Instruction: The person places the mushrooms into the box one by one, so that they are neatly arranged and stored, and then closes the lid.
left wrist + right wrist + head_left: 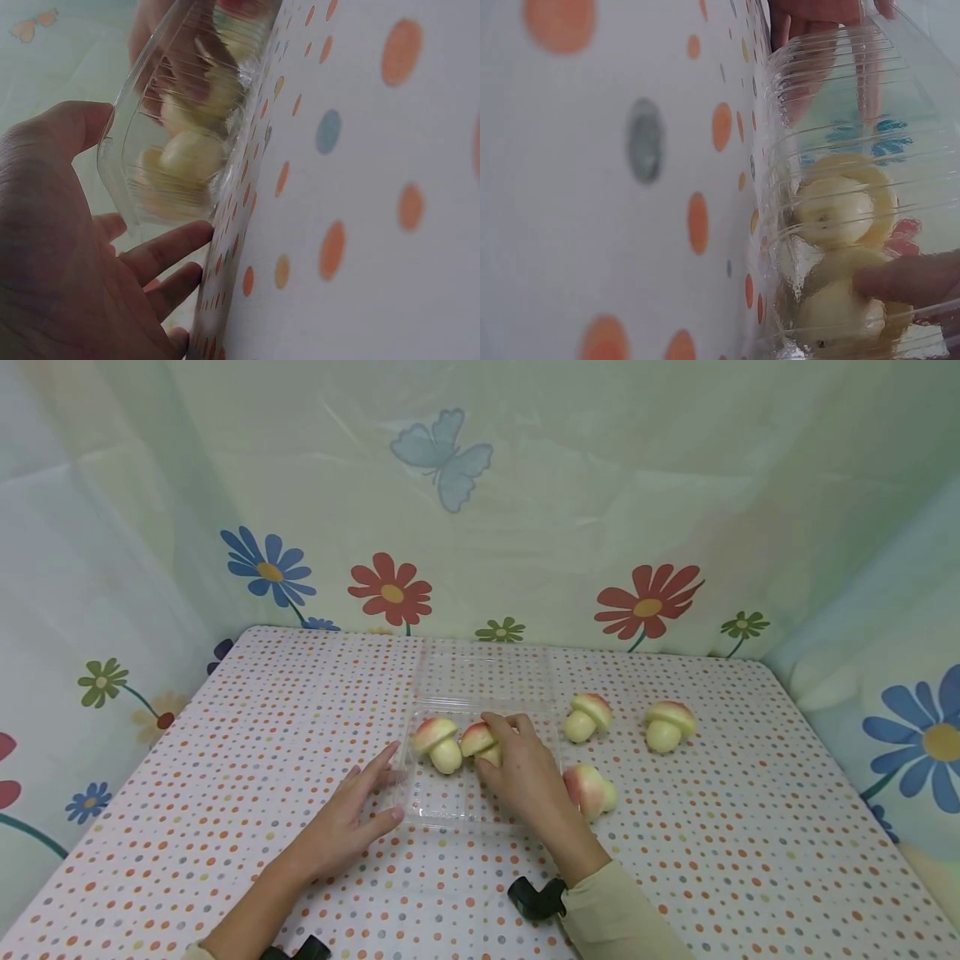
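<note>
A clear plastic box point(450, 821) with its lid point(483, 672) folded back holds two toy mushrooms side by side, with pale stems and red-and-yellow caps. My right hand point(525, 768) reaches inside and grips the right-hand mushroom point(477, 739), fingers over the cap and thumb by the stem. To its left lies the other mushroom point(437, 743). My left hand point(341, 827) is at the box's left side, fingers spread. Its thumb point(82, 124) meets the rim in the left wrist view, and its fingertips are close to the table and wall.
Right of the box, two mushrooms point(587, 718) point(670, 727) stand farther back on the dotted tablecloth point(712, 843). A third mushroom point(591, 792) lies on its side by the right forearm. A flowered curtain point(540, 510) hangs behind the table.
</note>
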The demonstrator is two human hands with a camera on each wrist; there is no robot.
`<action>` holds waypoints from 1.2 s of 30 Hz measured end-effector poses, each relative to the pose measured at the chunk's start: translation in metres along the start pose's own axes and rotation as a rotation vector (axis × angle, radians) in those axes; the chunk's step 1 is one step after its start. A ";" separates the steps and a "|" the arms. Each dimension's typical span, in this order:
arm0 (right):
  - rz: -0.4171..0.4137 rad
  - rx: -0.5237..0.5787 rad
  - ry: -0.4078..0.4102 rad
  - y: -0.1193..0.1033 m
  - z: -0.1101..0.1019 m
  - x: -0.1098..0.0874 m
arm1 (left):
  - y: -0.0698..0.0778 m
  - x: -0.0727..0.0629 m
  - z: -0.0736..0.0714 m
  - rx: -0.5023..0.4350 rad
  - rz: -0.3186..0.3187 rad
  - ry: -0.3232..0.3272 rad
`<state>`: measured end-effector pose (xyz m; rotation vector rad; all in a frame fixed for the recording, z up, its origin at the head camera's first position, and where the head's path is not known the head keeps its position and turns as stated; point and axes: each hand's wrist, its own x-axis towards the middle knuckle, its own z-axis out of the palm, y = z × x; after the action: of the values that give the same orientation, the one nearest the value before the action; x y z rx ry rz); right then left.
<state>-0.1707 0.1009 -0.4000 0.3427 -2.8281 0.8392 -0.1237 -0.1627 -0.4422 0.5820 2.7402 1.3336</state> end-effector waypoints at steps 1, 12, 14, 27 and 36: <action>0.002 -0.002 -0.001 0.000 0.000 0.000 | 0.000 0.000 0.000 -0.003 0.001 0.000; 0.086 -0.026 -0.070 -0.002 -0.008 0.001 | -0.001 0.000 0.000 -0.009 0.003 -0.004; 0.097 -0.033 -0.079 -0.002 -0.012 0.001 | 0.000 0.000 0.000 -0.005 0.000 -0.004; 0.069 -0.053 -0.074 0.001 -0.022 0.001 | 0.001 0.000 0.000 0.001 -0.008 0.003; 0.038 -0.047 -0.040 0.001 -0.025 -0.001 | 0.002 0.000 -0.001 -0.005 -0.004 0.001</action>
<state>-0.1676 0.1159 -0.3801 0.3035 -2.8947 0.7806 -0.1232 -0.1624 -0.4399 0.5751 2.7361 1.3403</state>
